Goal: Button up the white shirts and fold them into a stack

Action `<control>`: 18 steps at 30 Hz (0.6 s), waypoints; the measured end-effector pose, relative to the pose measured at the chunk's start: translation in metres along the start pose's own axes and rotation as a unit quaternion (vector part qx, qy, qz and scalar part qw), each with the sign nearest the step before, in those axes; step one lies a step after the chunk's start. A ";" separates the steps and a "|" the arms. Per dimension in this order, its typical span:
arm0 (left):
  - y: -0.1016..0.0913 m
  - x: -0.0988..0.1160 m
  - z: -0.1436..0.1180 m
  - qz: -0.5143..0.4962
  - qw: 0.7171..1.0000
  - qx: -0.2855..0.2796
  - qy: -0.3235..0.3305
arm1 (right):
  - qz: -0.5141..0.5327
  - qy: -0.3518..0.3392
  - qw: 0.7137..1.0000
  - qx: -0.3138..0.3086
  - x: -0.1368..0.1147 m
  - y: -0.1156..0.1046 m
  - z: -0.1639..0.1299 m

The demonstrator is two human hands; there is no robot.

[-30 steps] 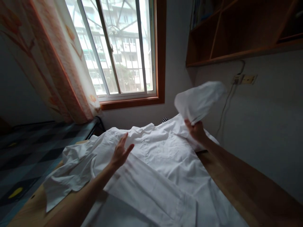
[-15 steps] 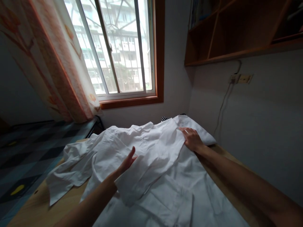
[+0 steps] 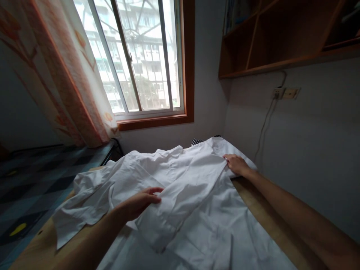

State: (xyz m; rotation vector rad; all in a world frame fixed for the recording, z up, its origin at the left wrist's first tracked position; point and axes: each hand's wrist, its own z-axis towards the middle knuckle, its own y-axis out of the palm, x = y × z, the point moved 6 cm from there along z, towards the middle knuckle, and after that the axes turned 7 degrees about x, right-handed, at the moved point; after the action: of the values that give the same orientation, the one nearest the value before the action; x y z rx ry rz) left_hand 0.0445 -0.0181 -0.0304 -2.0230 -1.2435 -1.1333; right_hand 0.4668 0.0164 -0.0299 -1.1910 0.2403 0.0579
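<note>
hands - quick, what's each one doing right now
Left hand: fingers curled on the folded sleeve of the white shirt; a full grip cannot be told.
Right hand: laid flat on the shirt's shoulder edge, open.

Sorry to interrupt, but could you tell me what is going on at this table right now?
A person is working on a white shirt spread over a wooden table below the window. The right hand presses on the cloth at the shirt's far right edge, where a sleeve lies folded across the body. The left hand rests on that sleeve's near end, fingers on the fabric. The other sleeve lies crumpled at the left.
</note>
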 end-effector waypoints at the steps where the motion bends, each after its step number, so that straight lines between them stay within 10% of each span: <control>1: -0.004 -0.005 0.000 0.006 1.000 0.004 0.005 | 0.019 0.021 0.999 -0.019 0.006 -0.002 0.006; 12: 0.016 -0.014 -0.015 -0.023 0.994 0.059 0.089 | 0.026 0.158 0.986 -0.052 -0.043 0.029 0.079; 18: -0.010 -0.008 -0.021 0.264 0.918 0.199 0.217 | -0.037 0.151 0.988 -0.025 -0.042 0.034 0.072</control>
State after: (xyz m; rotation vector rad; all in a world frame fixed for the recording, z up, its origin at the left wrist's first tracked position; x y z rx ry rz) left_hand 0.0259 -0.0333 -0.0264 -1.5443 -0.5854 -0.9005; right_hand 0.4317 0.0987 -0.0266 -1.2561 0.4622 -0.1837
